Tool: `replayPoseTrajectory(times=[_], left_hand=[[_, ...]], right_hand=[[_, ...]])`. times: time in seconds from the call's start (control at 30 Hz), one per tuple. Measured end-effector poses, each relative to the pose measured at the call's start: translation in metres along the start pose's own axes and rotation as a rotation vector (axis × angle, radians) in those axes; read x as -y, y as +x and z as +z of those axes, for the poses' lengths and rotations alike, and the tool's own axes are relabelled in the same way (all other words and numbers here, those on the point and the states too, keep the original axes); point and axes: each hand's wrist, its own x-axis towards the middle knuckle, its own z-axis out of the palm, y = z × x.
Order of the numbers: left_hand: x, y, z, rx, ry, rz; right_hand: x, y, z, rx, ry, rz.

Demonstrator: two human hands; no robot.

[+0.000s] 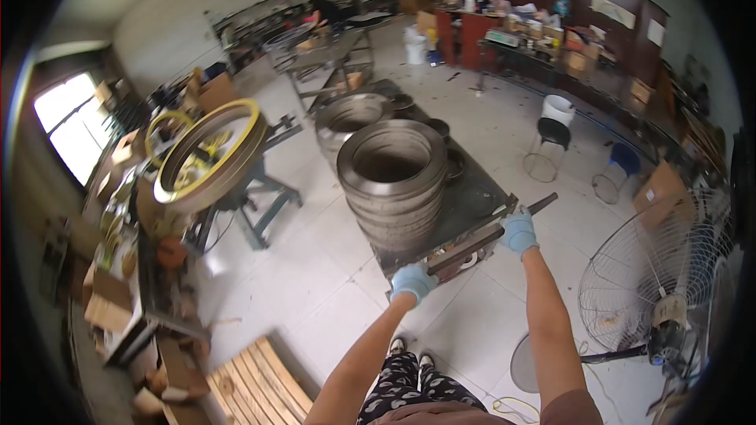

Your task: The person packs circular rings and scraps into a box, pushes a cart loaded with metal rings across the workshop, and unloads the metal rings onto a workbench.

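Observation:
My left hand [413,283], in a light blue glove, is closed around the near-left part of a dark metal push bar [469,250]. Farther right along that bar my right hand [519,234], gloved the same way, is closed on it too. The bar runs across the near end of a flat dark cart [482,198]. On the cart's left side stands a tall stack of grey metal rings [394,216], with a second ring stack [329,132] behind it. Smaller dark ring parts [455,165] sit to the right of the stacks.
A yellow-rimmed wheel on a stand [253,149] is at left. A wooden pallet [260,382] lies near my feet, left. To the right are a wire-cage fan [630,291], stools [554,132] and a long cluttered bench [583,71]. A person [319,16] is far back.

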Motion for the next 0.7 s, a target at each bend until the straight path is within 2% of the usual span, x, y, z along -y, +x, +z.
replayPoseTrajectory(times=[0.03,0.07,0.13,0.2,0.3,0.4,0.43,0.5,0.57,0.63,0.7], left_hand=[[0.014,-0.010,0.001,-0.061,0.017,-0.005],[0.028,-0.020,0.001,-0.066,0.031,0.017],[0.054,-0.038,-0.007,-0.079,0.054,0.019],[0.076,-0.064,-0.008,-0.105,0.055,-0.038],[0.109,-0.099,-0.018,-0.165,0.117,-0.170],[0.151,-0.124,-0.001,-0.246,0.172,-0.204],[0.163,-0.139,0.001,-0.280,0.187,-0.200],[0.181,-0.152,-0.004,-0.295,0.196,-0.233],[0.191,-0.183,-0.014,-0.289,0.182,-0.235],[0.216,-0.195,0.000,-0.279,0.173,-0.259],[0.237,-0.222,0.004,-0.283,0.165,-0.247]], right_hand=[[0.016,-0.005,0.001,0.012,0.041,-0.010],[0.029,-0.018,0.005,-0.122,0.034,-0.008],[0.057,-0.038,-0.006,-0.101,0.140,-0.050],[0.083,-0.052,-0.002,-0.146,0.269,-0.075],[0.114,-0.076,-0.005,-0.166,0.288,-0.219],[0.146,-0.107,0.012,-0.286,0.346,-0.280],[0.163,-0.121,-0.004,-0.142,0.481,-0.339],[0.181,-0.128,-0.010,-0.091,0.406,-0.374],[0.197,-0.148,-0.011,-0.238,0.367,-0.452],[0.201,-0.149,0.029,-0.394,0.322,-0.519],[0.222,-0.171,0.022,-0.122,0.261,-0.330]])
